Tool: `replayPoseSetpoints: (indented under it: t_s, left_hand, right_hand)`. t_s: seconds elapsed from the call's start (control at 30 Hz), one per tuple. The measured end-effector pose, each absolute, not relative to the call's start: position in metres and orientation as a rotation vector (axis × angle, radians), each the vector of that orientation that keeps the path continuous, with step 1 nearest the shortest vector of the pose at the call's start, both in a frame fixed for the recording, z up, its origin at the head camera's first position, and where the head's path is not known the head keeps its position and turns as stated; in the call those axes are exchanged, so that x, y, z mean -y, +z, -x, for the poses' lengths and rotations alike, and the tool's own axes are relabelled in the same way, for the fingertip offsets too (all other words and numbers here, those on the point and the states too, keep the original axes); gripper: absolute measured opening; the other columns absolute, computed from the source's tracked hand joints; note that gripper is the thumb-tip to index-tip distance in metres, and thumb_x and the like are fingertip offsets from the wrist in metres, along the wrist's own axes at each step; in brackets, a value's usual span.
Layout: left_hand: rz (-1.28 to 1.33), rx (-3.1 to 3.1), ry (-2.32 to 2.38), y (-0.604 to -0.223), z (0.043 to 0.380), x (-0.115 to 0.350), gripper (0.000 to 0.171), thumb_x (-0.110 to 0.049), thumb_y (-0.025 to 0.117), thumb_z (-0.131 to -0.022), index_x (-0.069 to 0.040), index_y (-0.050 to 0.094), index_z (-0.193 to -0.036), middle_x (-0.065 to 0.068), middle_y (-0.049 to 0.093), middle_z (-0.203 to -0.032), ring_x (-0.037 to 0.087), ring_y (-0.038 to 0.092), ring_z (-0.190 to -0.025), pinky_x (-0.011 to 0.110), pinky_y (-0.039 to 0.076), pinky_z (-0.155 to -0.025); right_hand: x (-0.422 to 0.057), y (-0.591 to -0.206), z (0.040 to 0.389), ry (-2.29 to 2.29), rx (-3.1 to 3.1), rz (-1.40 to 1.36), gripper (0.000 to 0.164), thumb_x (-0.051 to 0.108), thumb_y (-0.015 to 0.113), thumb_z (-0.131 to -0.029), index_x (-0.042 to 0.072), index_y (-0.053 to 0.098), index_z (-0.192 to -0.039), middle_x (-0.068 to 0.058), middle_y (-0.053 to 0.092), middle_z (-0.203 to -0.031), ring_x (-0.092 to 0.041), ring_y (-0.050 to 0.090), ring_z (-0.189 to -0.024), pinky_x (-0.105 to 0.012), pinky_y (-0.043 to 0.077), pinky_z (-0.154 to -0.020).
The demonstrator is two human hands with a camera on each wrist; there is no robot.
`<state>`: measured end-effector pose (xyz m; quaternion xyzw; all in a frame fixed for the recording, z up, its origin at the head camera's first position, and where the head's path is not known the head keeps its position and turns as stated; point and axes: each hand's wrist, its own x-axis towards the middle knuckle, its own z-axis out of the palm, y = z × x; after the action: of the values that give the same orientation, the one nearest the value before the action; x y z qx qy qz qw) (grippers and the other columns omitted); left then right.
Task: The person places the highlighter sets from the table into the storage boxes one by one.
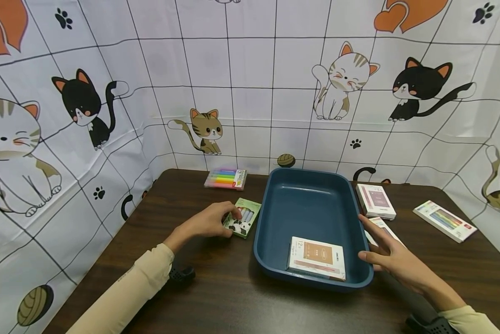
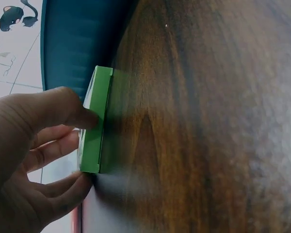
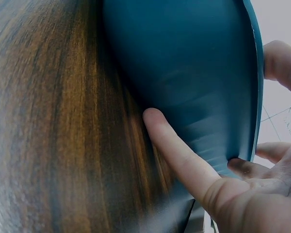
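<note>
My left hand (image 1: 208,221) is at a small green box (image 1: 242,228) with a panda and crayon-like sticks printed on it, left of the blue tray (image 1: 308,208). The left wrist view has the thumb against the side of the green box (image 2: 96,141), with other fingers at its end and over its top, pinching it close to the tabletop. On the tray's right side, my right hand (image 1: 393,257) grips the wall, thumb over the rim and fingers along the outside. A white box with an orange-brown panel (image 1: 318,257) lies inside the tray, at the near end.
Behind the green box lies a clear pack of coloured markers (image 1: 225,179). Right of the tray are a white box with a mauve panel (image 1: 376,201), a white box partly hidden by my right hand (image 1: 385,226), and a flat pencil box (image 1: 444,221). A cat-print sheet (image 1: 250,106) hangs behind the table.
</note>
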<state>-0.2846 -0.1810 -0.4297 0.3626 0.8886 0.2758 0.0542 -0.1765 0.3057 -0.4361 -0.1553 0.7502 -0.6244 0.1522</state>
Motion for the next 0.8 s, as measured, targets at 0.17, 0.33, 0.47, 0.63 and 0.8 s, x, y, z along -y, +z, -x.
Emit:
replayPoseSetpoints:
  t_s: [0.17,0.33,0.47,0.63,0.8]
  left_hand:
    - [-1.117,-2.687,0.789,-0.4294,0.2839,0.1802,0.040,-0.001,0.076,-0.081,-0.007,0.069,-0.120,0.007,0.061,-0.112,0.025,0.057,-0.097,0.038,0.050,-0.084]
    - [-1.142,-2.669,0.732,-0.4276,0.2825,0.1787,0.044,-0.001,0.073,-0.084,-0.012,0.069,-0.126,0.008,0.056,-0.115,0.024,0.056,-0.101,0.038,0.050,-0.085]
    - [-1.175,-2.647,0.712,-0.4254,0.2805,0.1775,0.043,-0.002,0.073,-0.087,-0.014,0.067,-0.128,0.009,0.055,-0.119,0.025,0.055,-0.107,0.042,0.049,-0.090]
    - [-1.204,-2.645,0.697,-0.4257,0.2811,0.1758,0.042,-0.002,0.074,-0.087,-0.013,0.068,-0.127,0.008,0.055,-0.118,0.025,0.056,-0.108,0.042,0.049,-0.092]
    - [-1.147,-2.688,0.657,-0.4294,0.2801,0.1724,0.040,-0.012,0.079,-0.087,-0.014,0.069,-0.126,0.005,0.056,-0.115,0.022,0.056,-0.103,0.040,0.050,-0.091]
  right_hand:
    - [-0.3057,-0.4360,0.1761,-1.793,-2.153,0.450,0.087,0.005,0.061,-0.101,0.023,0.005,-0.165,-0.015,-0.016,-0.167,-0.062,0.001,-0.141,-0.053,0.057,-0.085]
    - [-0.3053,-0.4352,0.1762,-1.803,-2.142,0.458,0.086,0.003,0.060,-0.101,0.022,0.005,-0.165,-0.016,-0.017,-0.167,-0.062,0.001,-0.141,-0.053,0.057,-0.085]
    - [-0.3050,-0.4345,0.1762,-1.805,-2.136,0.455,0.087,0.003,0.060,-0.101,0.023,0.005,-0.165,-0.015,-0.017,-0.167,-0.062,-0.001,-0.141,-0.053,0.057,-0.085]
    - [-0.3050,-0.4347,0.1764,-1.815,-2.129,0.455,0.087,0.003,0.060,-0.101,0.023,0.005,-0.165,-0.016,-0.017,-0.167,-0.062,0.000,-0.142,-0.054,0.057,-0.085]
    - [-0.3052,-0.4354,0.1756,-1.812,-2.126,0.453,0.087,0.003,0.060,-0.101,0.022,0.005,-0.165,-0.016,-0.018,-0.167,-0.062,-0.001,-0.141,-0.053,0.057,-0.085]
